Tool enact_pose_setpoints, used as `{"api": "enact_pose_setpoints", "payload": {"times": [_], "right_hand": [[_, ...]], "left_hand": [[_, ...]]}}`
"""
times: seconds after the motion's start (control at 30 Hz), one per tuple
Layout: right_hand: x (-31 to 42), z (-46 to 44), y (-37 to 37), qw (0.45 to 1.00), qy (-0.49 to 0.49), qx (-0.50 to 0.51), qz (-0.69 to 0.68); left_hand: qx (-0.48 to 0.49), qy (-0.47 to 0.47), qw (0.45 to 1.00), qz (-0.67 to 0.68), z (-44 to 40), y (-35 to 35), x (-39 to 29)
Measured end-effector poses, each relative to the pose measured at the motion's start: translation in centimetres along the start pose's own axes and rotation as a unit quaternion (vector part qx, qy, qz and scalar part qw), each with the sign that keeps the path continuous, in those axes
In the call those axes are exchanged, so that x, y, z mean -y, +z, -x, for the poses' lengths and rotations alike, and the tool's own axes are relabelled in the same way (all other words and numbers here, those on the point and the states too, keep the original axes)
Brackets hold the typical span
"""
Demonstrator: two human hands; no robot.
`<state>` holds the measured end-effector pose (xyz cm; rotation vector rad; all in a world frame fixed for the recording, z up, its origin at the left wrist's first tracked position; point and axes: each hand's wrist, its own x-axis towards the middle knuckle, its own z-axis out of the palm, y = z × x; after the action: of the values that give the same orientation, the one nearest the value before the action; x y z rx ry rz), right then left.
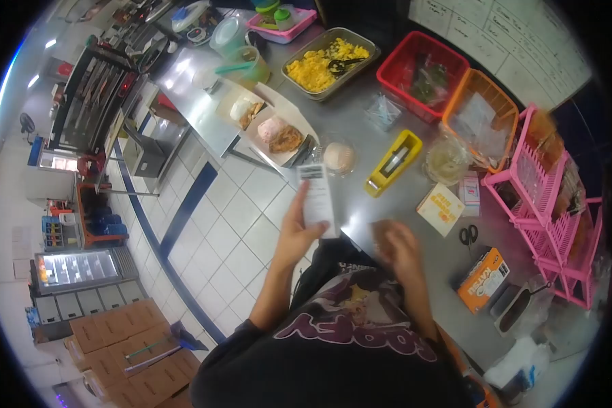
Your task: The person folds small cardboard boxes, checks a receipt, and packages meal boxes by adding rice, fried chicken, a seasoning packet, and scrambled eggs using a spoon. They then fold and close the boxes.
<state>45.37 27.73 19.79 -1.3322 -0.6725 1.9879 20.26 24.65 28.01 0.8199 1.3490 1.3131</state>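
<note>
My left hand (296,228) holds a printed white paper slip (317,202), like a receipt, upright above the counter's edge. My right hand (399,250), smeared by motion, is in front of my body over the steel counter; its fingers do not show clearly. Beyond the slip stands an open takeaway box (304,122) with rice and a fried piece of food in it. Beside the box is a small clear lidded cup (336,158) with something pale inside. A yellow tape dispenser (394,163) lies on the counter to the right of the cup.
A metal tray (370,64) of yellow food, a red basket (387,68) and an orange basket (506,102) line the back. A pink rack (540,211), black scissors (468,235) and an orange box (483,280) are at right. Stacked cartons (126,340) stand on the floor at left.
</note>
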Motion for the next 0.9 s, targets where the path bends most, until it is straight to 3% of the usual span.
{"api": "enact_pose_setpoints", "payload": {"times": [0.07,0.2,0.27,0.43,0.73,0.9], "right_hand": [[-0.8,-2.2,3.8,0.989,0.034,0.140,-0.039],[0.5,-6.1,10.8,0.977,0.027,0.212,0.019],[1.7,-7.4,13.5,0.976,0.020,0.217,0.027],[3.6,-9.0,18.8,0.985,0.008,0.172,0.011],[2.2,-14.9,27.6,0.988,0.045,0.148,-0.013],[2.3,-23.7,35.5,0.966,0.033,0.243,-0.076]], "left_hand": [[-0.001,0.051,0.999,0.007,0.2,-2.5,-1.2],[0.013,0.096,0.995,0.017,1.5,-6.7,-3.8],[0.035,0.111,0.993,-0.023,1.5,-8.4,-5.1],[0.038,0.117,0.992,0.033,0.7,-11.7,-8.6],[0.056,0.087,0.991,0.081,-3.5,-20.0,-9.1],[0.066,0.074,0.993,0.065,-4.9,-23.7,-9.5]]}}
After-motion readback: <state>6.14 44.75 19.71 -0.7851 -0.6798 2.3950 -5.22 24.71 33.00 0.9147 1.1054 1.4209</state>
